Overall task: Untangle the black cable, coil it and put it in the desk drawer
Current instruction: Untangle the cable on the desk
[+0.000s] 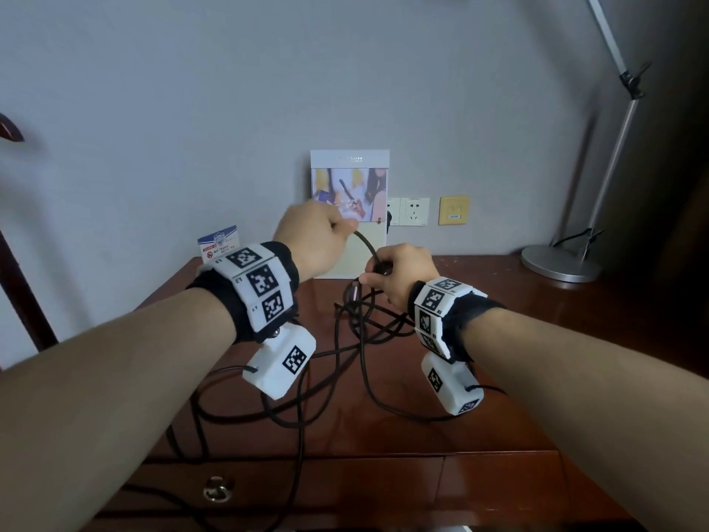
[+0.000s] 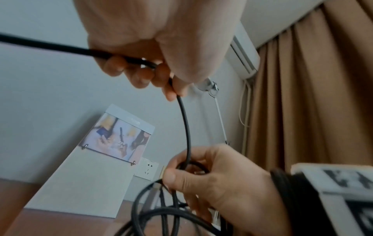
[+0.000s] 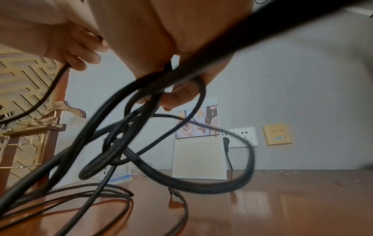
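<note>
The black cable (image 1: 364,339) (image 2: 186,124) (image 3: 145,161) hangs in tangled loops from both hands down to the reddish wooden desk (image 1: 498,339). My left hand (image 1: 318,240) (image 2: 145,63) (image 3: 66,46) is raised and grips one strand in a fist. Lower and to the right, my right hand (image 1: 399,274) (image 2: 212,177) (image 3: 161,63) holds several gathered loops between thumb and fingers. A short arc of cable runs between the two hands. More slack trails over the desk's front edge. The drawer (image 1: 268,489), with a round metal pull (image 1: 216,489), is closed below the front edge.
A white flip calendar (image 1: 351,213) leans on the wall behind the hands, beside wall sockets (image 1: 412,211) and a yellow plate (image 1: 454,210). A small card (image 1: 218,241) stands at the back left. A silver lamp base (image 1: 558,263) sits at the back right.
</note>
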